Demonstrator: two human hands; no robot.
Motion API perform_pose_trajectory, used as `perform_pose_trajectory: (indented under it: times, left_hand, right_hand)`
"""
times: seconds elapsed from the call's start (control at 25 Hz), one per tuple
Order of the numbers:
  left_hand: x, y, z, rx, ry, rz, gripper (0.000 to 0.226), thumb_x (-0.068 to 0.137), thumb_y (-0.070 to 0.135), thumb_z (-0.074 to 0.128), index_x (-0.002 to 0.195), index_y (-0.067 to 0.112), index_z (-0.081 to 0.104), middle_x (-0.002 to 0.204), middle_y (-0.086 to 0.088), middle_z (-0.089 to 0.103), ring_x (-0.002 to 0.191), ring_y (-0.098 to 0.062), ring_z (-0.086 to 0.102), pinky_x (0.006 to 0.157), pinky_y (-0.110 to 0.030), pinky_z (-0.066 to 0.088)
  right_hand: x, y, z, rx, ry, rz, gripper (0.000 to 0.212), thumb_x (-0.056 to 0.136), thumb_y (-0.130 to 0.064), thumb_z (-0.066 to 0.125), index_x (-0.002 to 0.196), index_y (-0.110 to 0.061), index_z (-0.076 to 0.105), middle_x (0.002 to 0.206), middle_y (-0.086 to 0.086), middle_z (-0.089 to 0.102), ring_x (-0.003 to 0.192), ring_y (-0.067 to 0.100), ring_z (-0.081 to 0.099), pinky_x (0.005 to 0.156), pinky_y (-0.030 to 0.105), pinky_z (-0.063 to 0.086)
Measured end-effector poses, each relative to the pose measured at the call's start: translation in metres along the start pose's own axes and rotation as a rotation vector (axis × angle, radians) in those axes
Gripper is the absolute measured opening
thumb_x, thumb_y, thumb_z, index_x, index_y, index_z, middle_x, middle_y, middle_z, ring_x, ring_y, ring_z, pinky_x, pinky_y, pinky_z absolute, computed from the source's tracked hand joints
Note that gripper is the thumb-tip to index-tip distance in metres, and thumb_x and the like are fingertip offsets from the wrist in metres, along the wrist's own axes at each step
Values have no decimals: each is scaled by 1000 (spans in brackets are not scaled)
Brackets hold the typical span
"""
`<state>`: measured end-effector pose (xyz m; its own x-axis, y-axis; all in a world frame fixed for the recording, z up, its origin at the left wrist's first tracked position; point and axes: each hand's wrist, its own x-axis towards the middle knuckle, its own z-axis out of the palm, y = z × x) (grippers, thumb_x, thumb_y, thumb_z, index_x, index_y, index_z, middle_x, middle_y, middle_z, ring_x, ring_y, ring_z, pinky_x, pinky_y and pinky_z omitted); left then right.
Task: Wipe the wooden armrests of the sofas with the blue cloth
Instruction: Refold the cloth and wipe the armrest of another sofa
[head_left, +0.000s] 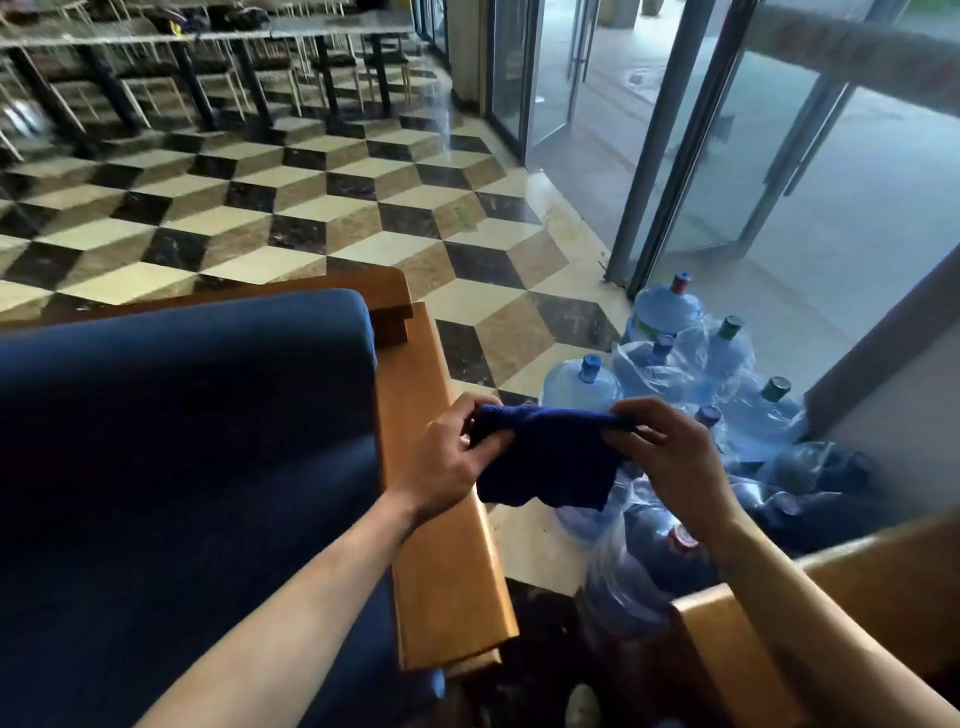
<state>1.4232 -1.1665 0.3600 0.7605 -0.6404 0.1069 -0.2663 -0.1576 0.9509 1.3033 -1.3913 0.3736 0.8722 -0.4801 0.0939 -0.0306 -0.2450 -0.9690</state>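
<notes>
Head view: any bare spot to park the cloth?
Both hands, left hand and right hand, hold the blue cloth. Free: the near armrest top between the blue cushion and the floor gap. Crowded: the water jugs packed between that armrest and the second armrest.

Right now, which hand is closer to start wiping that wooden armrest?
The left hand. It pinches the blue cloth directly above the wooden armrest beside the blue sofa cushion. The right hand holds the cloth's other end out over the water bottles.
</notes>
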Motion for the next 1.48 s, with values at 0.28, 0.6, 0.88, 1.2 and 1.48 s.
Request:
perform_pose_trajectory:
  times: [0.28, 0.6, 0.88, 1.2, 1.48]
  left_hand:
    - [65, 59, 66, 24, 0, 81, 20, 96, 19, 64, 109, 32, 58, 98, 14, 67, 89, 1, 68, 73, -17, 55]
    - [125, 81, 127, 24, 48, 106, 16, 96, 21, 64, 110, 27, 60, 101, 8, 69, 94, -2, 66, 78, -16, 52]
    - [173, 81, 132, 33, 68, 135, 15, 97, 21, 61, 111, 25, 59, 103, 5, 68, 99, -7, 65, 80, -17, 52]
    - [263, 48, 76, -34, 144, 122, 14, 98, 20, 60, 111, 25, 57, 102, 3, 68, 95, -4, 64, 81, -16, 50]
    - [346, 2, -15, -99, 257, 107, 15, 94, 31, 60, 109, 31, 59, 97, 17, 67, 92, -8, 65, 79, -21, 50]
  right_hand:
    - [43, -8, -91, 107, 47, -72, 38, 83, 8, 70, 85, -30, 70, 77, -13, 72, 73, 4, 66, 70, 16, 55]
    - [80, -3, -160, 219, 57, -76, 34, 87, 6, 67, 87, -28, 70, 81, -6, 69, 73, 7, 67, 63, 23, 58]
    - [124, 0, -168, 255, 61, -51, 26, 89, 5, 65, 91, -22, 66, 75, -14, 69, 71, 3, 66, 58, 23, 57]
    - [232, -4, -118, 207, 44, -54, 18, 89, 3, 65, 103, -9, 66, 89, 4, 67, 76, 9, 67, 62, 28, 60]
    - [355, -17, -34, 177, -54, -29, 19, 89, 3, 65, 100, -14, 66, 79, -11, 70, 74, 6, 67, 61, 30, 57]
